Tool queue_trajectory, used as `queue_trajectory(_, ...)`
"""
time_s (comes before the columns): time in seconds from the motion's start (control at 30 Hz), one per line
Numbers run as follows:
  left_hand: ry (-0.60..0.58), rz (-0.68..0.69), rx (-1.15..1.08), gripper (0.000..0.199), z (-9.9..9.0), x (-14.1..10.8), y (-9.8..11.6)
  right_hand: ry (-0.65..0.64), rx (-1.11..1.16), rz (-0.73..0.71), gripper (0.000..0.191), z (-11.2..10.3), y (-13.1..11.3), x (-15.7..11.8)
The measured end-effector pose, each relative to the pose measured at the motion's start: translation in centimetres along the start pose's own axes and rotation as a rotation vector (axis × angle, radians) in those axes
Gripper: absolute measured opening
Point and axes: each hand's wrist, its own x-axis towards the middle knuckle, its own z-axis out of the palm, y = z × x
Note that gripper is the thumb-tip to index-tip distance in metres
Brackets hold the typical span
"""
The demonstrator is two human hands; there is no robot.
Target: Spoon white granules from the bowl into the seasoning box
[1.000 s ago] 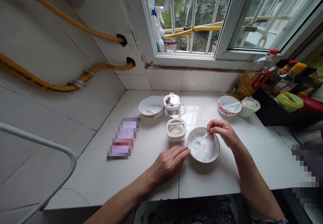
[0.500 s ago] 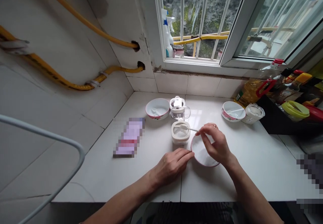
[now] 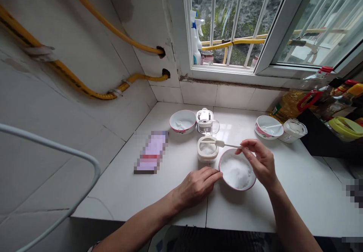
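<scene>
My right hand [image 3: 259, 163] pinches the long handle of a small white spoon [image 3: 220, 143], whose head is over the right rim of an open seasoning jar [image 3: 208, 156]. White granules lie in the jar, and its clear lid stands tipped back behind it. Below my right hand sits a bowl [image 3: 222, 177] with a pink rim, holding a heap of white granules [image 3: 237, 171]. The fingers of my left hand [image 3: 198, 184] are bent together, their tips gripping the bowl's left rim.
Behind the jar stand another seasoning jar [image 3: 204, 116] and a bowl with a spoon [image 3: 183, 127]. To the right are a bowl [image 3: 268, 131], a lidded jar [image 3: 293, 131] and an oil bottle [image 3: 287, 102]. A blurred purple object [image 3: 153, 151] lies left. Yellow hoses [image 3: 93, 95] run along the wall.
My right hand has drawn the spoon up and rightward from inside the jar to its rim. The left hand stays at the bowl. The whole view has shifted slightly.
</scene>
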Motion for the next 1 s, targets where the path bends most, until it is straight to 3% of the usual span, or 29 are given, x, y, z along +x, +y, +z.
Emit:
queue_trajectory(0.1, 0.006, 0.006, 0.003, 0.033, 0.0, 0.0, -0.1, -0.039, 0.04, 0.057, 0.01, -1.5, 0.2, 0.3)
queue_trajectory(0.27, 0.008, 0.01, 0.0, 0.032, 0.0, -0.1, -0.1, -0.092, -0.117, -0.01, 0.013, -3.3, -0.1, 0.6)
queue_trajectory(0.53, -0.002, 0.002, -0.004, 0.033, 0.0, -0.1, -0.1, -0.376, -0.369, -0.247, 0.02, -2.4, -0.5, 0.7)
queue_trajectory(0.63, -0.018, -0.002, -0.008, 0.033, 0.0, -0.2, -0.1, -0.415, -0.333, -0.182, 0.021, -1.8, -0.5, 0.5)
queue_trajectory(0.83, -0.017, -0.004, -0.014, 0.034, 0.1, -0.3, -0.2, -0.322, -0.216, 0.097, 0.02, -2.2, -0.2, 0.6)
queue_trajectory(1.0, -0.004, 0.0, -0.015, 0.032, 0.2, -0.5, -0.2, -0.299, -0.256, 0.056, 0.02, -2.1, -0.1, 0.8)
